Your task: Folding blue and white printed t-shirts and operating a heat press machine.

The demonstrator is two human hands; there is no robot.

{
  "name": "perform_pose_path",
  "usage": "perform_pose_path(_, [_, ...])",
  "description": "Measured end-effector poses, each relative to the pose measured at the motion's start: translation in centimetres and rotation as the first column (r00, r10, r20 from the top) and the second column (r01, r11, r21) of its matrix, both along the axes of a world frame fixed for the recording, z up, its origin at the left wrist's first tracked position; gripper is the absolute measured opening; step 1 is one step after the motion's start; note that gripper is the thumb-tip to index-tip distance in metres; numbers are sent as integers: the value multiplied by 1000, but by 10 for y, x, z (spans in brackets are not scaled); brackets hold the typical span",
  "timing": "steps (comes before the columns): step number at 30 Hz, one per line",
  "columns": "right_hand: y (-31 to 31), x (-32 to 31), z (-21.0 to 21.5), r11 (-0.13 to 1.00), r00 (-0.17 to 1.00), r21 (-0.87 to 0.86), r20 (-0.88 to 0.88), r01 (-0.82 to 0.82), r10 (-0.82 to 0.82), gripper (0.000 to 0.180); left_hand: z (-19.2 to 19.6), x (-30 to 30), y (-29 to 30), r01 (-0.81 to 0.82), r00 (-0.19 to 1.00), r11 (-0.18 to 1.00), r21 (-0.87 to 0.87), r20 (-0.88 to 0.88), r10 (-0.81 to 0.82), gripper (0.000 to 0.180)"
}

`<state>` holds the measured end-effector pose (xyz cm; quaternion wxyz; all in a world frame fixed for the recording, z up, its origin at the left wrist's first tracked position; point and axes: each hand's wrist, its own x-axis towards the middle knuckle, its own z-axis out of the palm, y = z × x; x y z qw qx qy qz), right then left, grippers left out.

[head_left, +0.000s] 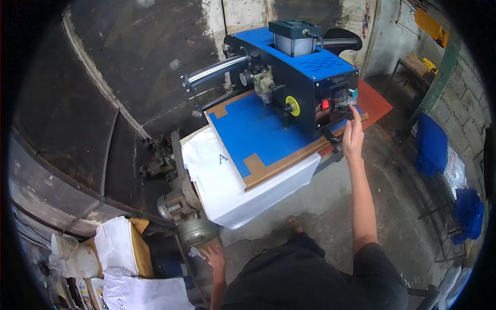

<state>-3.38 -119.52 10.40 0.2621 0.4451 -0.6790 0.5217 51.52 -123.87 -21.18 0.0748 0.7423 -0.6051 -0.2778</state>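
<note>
My right hand (pixel 353 133) is raised at the control panel (pixel 339 98) of a blue and black heat press (pixel 305 67). Its fingers are stretched out, the tips by the buttons at the panel's right edge; whether they touch is unclear. Below the press head lies a blue platen cover (pixel 258 135) edged with brown tape. White cloth (pixel 232 201) with a dark blue print sticks out from under it and hangs over the front. Low on the left, my left hand (pixel 214 257) has its fingers spread, beside a small crumpled white scrap (pixel 195 252).
An electric motor (pixel 181 204) sits left of the press. Folded white cloth (pixel 116 243) and a printed white cloth (pixel 147 293) lie at lower left, near a white bucket (pixel 75 256). An orange-red board (pixel 374 103) juts out behind the panel. Blue items (pixel 431 144) hang over a rack at right.
</note>
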Motion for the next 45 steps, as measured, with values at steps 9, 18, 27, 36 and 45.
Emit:
perform_pose_path(9, [-11, 82, 11, 994, 995, 109, 98, -34, 23, 67, -62, 66, 55, 544, 830, 815, 200, 12, -557, 47])
perform_pose_path(18, [-24, 128, 28, 933, 956, 354, 291, -64, -45, 74, -86, 86, 67, 441, 890, 747, 497, -140, -433, 52])
perform_pose_path(27, [-29, 147, 23, 958, 969, 242, 227, -156, 100, 81, -102, 64, 52, 657, 753, 574, 488, -405, -518, 42])
perform_pose_path(36, [-27, 156, 24, 964, 961, 180, 232, -194, 149, 78, -96, 34, 4, 808, 557, 367, 461, -397, -729, 42])
perform_pose_path(45, [41, 137, 9, 698, 681, 0, 219, -717, 699, 72, -79, -158, 21, 892, 377, 239, 384, -341, -861, 41])
